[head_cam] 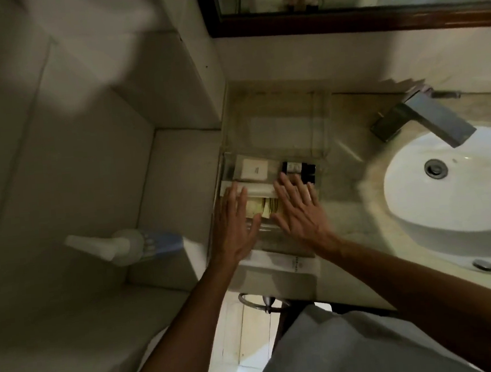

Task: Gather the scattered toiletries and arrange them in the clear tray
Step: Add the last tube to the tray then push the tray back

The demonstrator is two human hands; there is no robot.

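A clear tray [322, 146] stands on the counter left of the sink. Inside it lie a small white box [254, 169], dark little bottles [299, 169], a long white packet [261, 189] and yellowish packets [262, 209]. My left hand [233, 225] hovers flat over the tray's left side, fingers spread, its fingertips at the long white packet. My right hand [298, 208] is spread over the right side, fingertips by the dark bottles. Neither hand grips anything.
A white folded card [292, 263] lies at the counter's front edge. The white basin [459, 196] and metal tap [422, 120] are on the right. A white spray bottle with a blue label [130, 244] sits on the ledge left. A dark-framed mirror [342, 20] hangs behind.
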